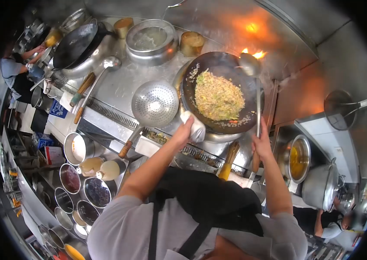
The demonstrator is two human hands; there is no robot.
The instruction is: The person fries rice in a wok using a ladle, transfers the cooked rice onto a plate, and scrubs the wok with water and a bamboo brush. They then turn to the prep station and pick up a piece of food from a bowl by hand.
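Fried rice [219,95] with green bits lies in a dark wok [251,113] on the burner. My left hand [184,131] is closed around a folded white cloth [197,130] at the wok's near left rim. On the right, my right hand [261,143] grips the long handle of a ladle [249,65], whose bowl is at the wok's far right rim, beside orange flames [255,54]. A perforated strainer [155,104] with a wooden handle rests left of the wok. Below the wok is a brush [229,161] with a yellow handle.
Behind stands a metal pot of water [151,40]; another wok [76,45] is at the upper left. Several sauce containers [98,192] fill the lower left. A steel bowl [299,158] and a lidded pot [320,184] are at right. Co-workers [14,71] appear at both sides.
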